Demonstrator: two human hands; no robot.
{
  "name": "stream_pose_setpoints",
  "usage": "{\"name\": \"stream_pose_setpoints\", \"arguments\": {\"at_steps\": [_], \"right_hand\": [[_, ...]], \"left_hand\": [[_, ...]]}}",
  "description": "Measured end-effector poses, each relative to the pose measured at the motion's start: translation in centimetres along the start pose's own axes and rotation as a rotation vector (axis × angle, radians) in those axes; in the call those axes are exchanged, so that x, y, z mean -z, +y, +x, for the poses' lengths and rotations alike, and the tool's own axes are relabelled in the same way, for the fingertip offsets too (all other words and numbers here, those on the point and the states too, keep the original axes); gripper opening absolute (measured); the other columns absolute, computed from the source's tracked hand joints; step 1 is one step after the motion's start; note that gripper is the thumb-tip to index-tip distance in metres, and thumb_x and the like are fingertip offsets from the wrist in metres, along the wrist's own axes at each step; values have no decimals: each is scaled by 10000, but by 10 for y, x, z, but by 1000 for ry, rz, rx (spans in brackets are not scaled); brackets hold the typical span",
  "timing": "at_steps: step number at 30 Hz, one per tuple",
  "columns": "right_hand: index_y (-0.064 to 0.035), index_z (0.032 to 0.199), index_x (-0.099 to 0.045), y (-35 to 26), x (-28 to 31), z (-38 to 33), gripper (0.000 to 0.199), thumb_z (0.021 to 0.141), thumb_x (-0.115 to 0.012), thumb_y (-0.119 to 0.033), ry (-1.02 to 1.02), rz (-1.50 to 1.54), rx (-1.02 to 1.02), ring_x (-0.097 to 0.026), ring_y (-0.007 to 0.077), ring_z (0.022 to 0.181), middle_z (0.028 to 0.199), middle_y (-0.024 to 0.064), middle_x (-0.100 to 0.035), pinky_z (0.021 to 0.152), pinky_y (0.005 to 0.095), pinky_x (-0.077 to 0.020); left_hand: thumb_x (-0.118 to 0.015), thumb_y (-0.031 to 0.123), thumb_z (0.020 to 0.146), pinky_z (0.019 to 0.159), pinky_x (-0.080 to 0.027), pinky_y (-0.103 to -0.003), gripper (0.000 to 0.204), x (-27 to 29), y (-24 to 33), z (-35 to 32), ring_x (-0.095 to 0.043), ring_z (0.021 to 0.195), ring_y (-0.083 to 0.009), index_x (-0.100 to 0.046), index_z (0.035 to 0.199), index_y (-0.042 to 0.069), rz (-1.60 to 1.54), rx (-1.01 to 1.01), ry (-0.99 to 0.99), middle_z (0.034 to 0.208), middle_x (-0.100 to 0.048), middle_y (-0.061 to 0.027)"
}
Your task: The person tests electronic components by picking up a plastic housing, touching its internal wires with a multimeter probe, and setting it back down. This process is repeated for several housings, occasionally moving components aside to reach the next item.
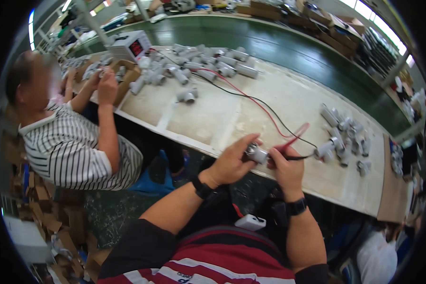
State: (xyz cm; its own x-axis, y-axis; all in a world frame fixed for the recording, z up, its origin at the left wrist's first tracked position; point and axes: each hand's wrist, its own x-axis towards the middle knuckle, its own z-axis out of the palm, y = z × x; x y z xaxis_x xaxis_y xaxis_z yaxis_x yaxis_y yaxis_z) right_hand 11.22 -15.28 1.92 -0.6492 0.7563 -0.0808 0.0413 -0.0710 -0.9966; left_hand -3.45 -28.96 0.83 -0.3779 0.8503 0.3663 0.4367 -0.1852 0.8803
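1. Grip of the left hand is closed on a grey fitting, thumb and fingers being set on its sides, presumably so that it is kept steady while its shiny end is left uncovered.
2. Just beside it, at three o'clock from the fitting, the narrow grip of the right hand is held around a red lead; a black lead appears to be pinched there too. Whether the fitting is touched by the lead tips cannot be told.
3. The fitting is held up over the near edge of the bench, likely because both hands are most easily brought together there.
4. Both leads are run slackly across the bench toward eleven o'clock, near a boxy unit with a red display; some free movement is probably allowed by that slack.
5. A heap of grey parts is spread at eleven o'clock, and a smaller cluster is placed between two and three, perhaps so that separate groups are kept within reach.
6. At nine o'clock a co-worker is seated beside a cardboard box.
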Motion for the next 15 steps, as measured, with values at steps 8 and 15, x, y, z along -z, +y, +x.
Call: {"name": "stream_pose_setpoints", "arguments": {"at_steps": [8,15], "right_hand": [[2,981,-720,-4,-5,-3,120,953,-736,-114,18,96,-32,-659,115,635,796,55,-715,577,240,-530],[13,999,-711,-6,-5,-3,132,958,-734,-110,17,80,-42,-666,120,646,811,60,-718,586,242,-546]], "left_hand": [[-718,-68,826,927,-564,-356,838,6,8,-3,-689,1104,-282,-367,1568,99,28,35,-23,1322,-644,-147],[-728,-65,829,924,-569,-354,846,7,8,0,-692,1102,-281,-362,1570,111,-7,54,-38,1307,-654,-158]]}}
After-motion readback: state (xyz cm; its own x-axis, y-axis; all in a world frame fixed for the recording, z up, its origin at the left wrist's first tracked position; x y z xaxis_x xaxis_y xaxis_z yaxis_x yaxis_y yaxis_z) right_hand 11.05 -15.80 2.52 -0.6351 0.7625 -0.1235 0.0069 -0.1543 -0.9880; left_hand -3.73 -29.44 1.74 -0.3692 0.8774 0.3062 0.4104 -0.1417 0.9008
